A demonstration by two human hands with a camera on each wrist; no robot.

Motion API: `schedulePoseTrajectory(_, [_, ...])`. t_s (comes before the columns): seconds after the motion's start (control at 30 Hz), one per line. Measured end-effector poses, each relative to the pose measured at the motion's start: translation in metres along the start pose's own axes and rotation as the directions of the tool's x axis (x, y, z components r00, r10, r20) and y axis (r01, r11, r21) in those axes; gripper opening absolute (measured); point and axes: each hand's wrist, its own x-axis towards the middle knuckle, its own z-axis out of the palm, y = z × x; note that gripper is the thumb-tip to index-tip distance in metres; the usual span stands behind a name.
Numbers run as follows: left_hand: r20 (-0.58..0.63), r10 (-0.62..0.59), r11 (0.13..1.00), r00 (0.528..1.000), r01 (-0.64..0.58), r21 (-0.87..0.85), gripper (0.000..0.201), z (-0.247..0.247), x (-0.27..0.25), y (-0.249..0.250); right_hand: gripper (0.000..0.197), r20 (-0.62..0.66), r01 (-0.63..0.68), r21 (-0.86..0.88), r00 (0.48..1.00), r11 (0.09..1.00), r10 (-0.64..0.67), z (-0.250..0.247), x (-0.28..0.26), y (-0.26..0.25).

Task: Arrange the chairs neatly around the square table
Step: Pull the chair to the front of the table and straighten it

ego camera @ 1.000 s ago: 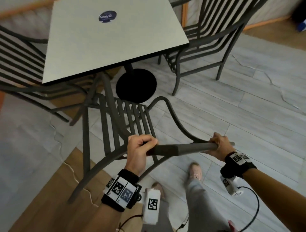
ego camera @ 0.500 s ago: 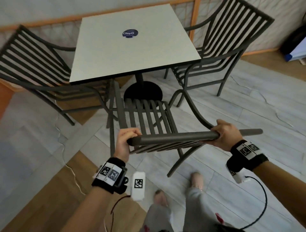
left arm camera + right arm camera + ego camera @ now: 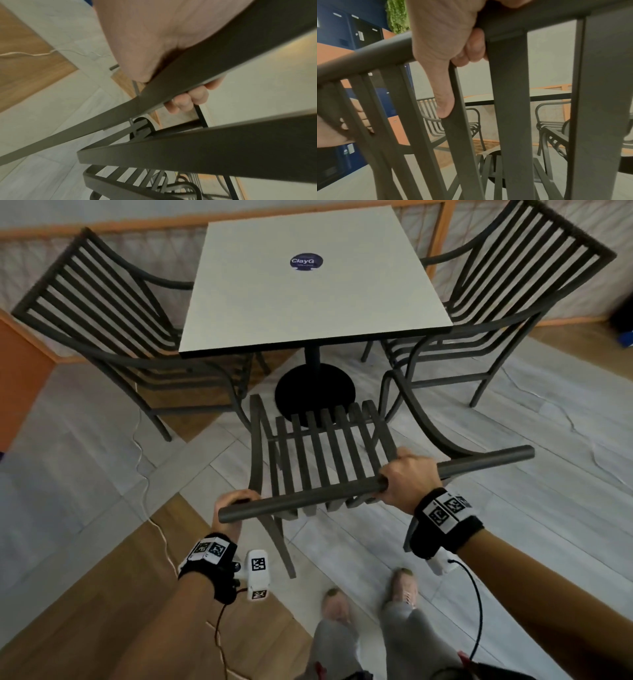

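A square white table [image 3: 308,302] with a round blue sticker stands ahead on a black pedestal. Dark grey slatted metal chairs flank it, one on the left [image 3: 102,313] and one on the right [image 3: 507,285]. A third chair [image 3: 325,453] stands in front of me, its seat facing the table's near edge. My right hand [image 3: 404,477] grips its top rail [image 3: 308,498], thumb lying down a slat [image 3: 453,121]. My left hand [image 3: 233,505] holds the back at the rail's left end, fingers [image 3: 188,100] curled round a flat bar.
The table's round black base [image 3: 315,392] lies just beyond the held chair's seat. A white cable [image 3: 150,474] runs over the floor at left, beside an orange partition [image 3: 20,378]. A wooden railing backs the table. My feet [image 3: 404,583] stand right behind the chair.
The held chair has swung from an angle beside the table's corner to face its near edge. My right hand now sits nearer the rail's middle, and my left has dropped behind the rail's end.
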Motion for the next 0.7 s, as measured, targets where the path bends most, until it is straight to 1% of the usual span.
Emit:
schedulePoseTrajectory(0.03, [0.009,-0.013,0.999,1.000,0.013,-0.047,0.026,-0.007,-0.002,-0.002,0.033,0.013,0.004,0.007,1.000,1.000,-0.004,0.001,0.003,-0.007])
schedulePoseTrajectory(0.07, [0.013,-0.020,0.998,1.000,0.020,-0.059,0.028,-0.013,-0.004,0.001,0.031,0.023,0.006,0.015,1.000,1.000,-0.007,0.002,0.004,-0.013])
schedulePoseTrajectory(0.13, [-0.016,-0.012,0.998,1.000,0.011,-0.060,0.028,-0.028,-0.001,-0.005,0.029,0.041,0.009,0.039,0.999,0.999,-0.011,0.008,0.005,-0.024])
schedulePoseTrajectory(0.23, [-0.024,-0.038,0.999,0.999,0.038,-0.032,0.030,-0.037,0.007,0.004,0.029,0.051,0.000,0.068,0.999,0.998,-0.004,0.019,0.004,-0.040])
schedulePoseTrajectory(0.27, [-0.024,-0.100,0.994,0.995,0.098,-0.055,0.032,-0.045,0.007,0.004,0.030,0.056,-0.004,0.066,0.998,0.998,0.000,0.024,0.004,-0.045])
schedulePoseTrajectory(0.3, [-0.036,-0.121,0.992,0.992,0.120,-0.047,0.033,-0.054,0.007,0.001,0.030,0.066,-0.006,0.070,0.998,0.998,0.002,0.029,0.003,-0.050])
schedulePoseTrajectory(0.33, [-0.020,-0.105,0.994,0.994,0.105,-0.014,0.028,-0.060,0.005,0.000,0.031,0.079,-0.009,0.077,0.997,0.997,0.002,0.033,0.002,-0.054])
schedulePoseTrajectory(0.37, [0.008,-0.070,0.998,0.998,0.070,0.003,0.024,-0.073,0.004,-0.014,0.032,0.088,-0.009,0.082,0.996,0.997,0.002,0.038,0.000,-0.057])
schedulePoseTrajectory(0.4, [0.025,-0.012,0.998,1.000,0.010,0.059,0.025,-0.077,0.000,-0.016,0.032,0.092,-0.008,0.082,0.996,0.997,0.001,0.042,-0.002,-0.060])
schedulePoseTrajectory(0.43, [0.007,-0.010,0.996,1.000,0.009,0.086,0.029,-0.079,-0.003,-0.022,0.032,0.093,-0.004,0.078,0.996,0.997,-0.003,0.047,-0.004,-0.062])
schedulePoseTrajectory(0.47, [-0.034,-0.060,0.990,0.998,0.064,0.123,0.029,-0.079,-0.002,-0.024,0.032,0.094,0.001,0.077,0.996,0.997,-0.009,0.051,-0.006,-0.064])
schedulePoseTrajectory(0.5, [-0.115,-0.147,0.974,0.982,0.164,0.154,0.018,-0.075,-0.002,-0.017,0.031,0.099,0.006,0.081,0.995,0.997,-0.014,0.055,-0.008,-0.065])
schedulePoseTrajectory(0.53, [-0.157,-0.241,0.953,0.958,0.264,0.147,0.013,-0.076,-0.001,-0.021,0.030,0.112,0.009,0.087,0.994,0.996,-0.018,0.059,-0.011,-0.065])
schedulePoseTrajectory(0.57, [-0.153,-0.356,0.925,0.922,0.371,0.082,0.022,-0.076,-0.002,-0.027,0.029,0.125,0.012,0.096,0.992,0.995,-0.024,0.064,-0.014,-0.065])
schedulePoseTrajectory(0.6, [-0.127,-0.413,0.910,0.902,0.416,-0.007,0.019,-0.075,-0.003,-0.030,0.028,0.133,0.018,0.105,0.991,0.994,-0.032,0.067,-0.017,-0.064])
schedulePoseTrajectory(0.63, [-0.132,-0.420,0.907,0.898,0.418,-0.048,0.010,-0.077,-0.004,-0.032,0.028,0.129,0.025,0.114,0.991,0.993,-0.040,0.071,-0.018,-0.063])
schedulePoseTrajectory(0.67, [-0.167,-0.426,0.905,0.889,0.419,-0.077,0.011,-0.077,-0.005,-0.033,0.028,0.121,0.032,0.120,0.992,0.992,-0.046,0.072,-0.019,-0.062])
schedulePoseTrajectory(0.7, [-0.190,-0.441,0.898,0.878,0.434,-0.078,0.018,-0.080,-0.005,-0.037,0.029,0.111,0.040,0.120,0.992,0.992,-0.053,0.073,-0.019,-0.061])
